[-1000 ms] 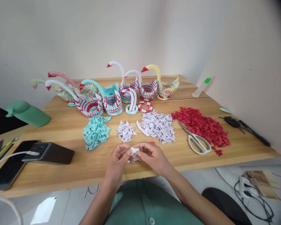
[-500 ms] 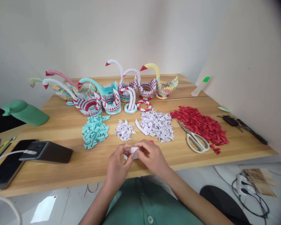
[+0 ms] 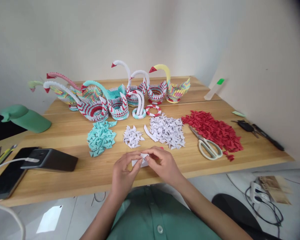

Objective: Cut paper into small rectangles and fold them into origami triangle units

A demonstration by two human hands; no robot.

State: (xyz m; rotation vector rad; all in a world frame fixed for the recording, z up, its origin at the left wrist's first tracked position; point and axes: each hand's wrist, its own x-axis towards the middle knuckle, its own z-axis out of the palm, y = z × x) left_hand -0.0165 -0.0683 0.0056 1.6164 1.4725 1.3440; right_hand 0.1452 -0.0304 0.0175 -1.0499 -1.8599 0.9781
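A small folded piece of white paper [image 3: 144, 155] sits between the 2 hands, near the front edge of the table [image 3: 187, 161]. The left hand [image 3: 122, 170] has its grip clamped on the left side of the piece, thumb against fingertips; the right hand [image 3: 164, 165] has its grip clamped on the other side in the same way. Beneath the fingers more white sheet [image 3: 145, 164] shows, partly hidden, and a bit of red [image 3: 162, 148] peeks out behind the right hand.

Just beyond the hands lies a small white heap [image 3: 133, 137] of folded triangles. To its right are a curved white strip [image 3: 150, 134] and a larger white heap [image 3: 167, 131]; to its left is a teal heap [image 3: 101, 138]. Farther right, scissors [image 3: 210, 149] lie just beside a red heap [image 3: 212, 130].

Behind the heaps, a curved white neck [image 3: 141, 103] stands in a teal-and-white ring [image 3: 139, 116], near a red-and-white ring [image 3: 153, 110]. Across the back stand 7 long-necked paper swans [image 3: 95, 110]. At the left are a green bottle [image 3: 27, 120], a black phone [image 3: 10, 170] and a dark box [image 3: 55, 160] with a white cable [image 3: 7, 162] at its end. At the far right a key [image 3: 245, 125] lies near a black pen [image 3: 268, 137].
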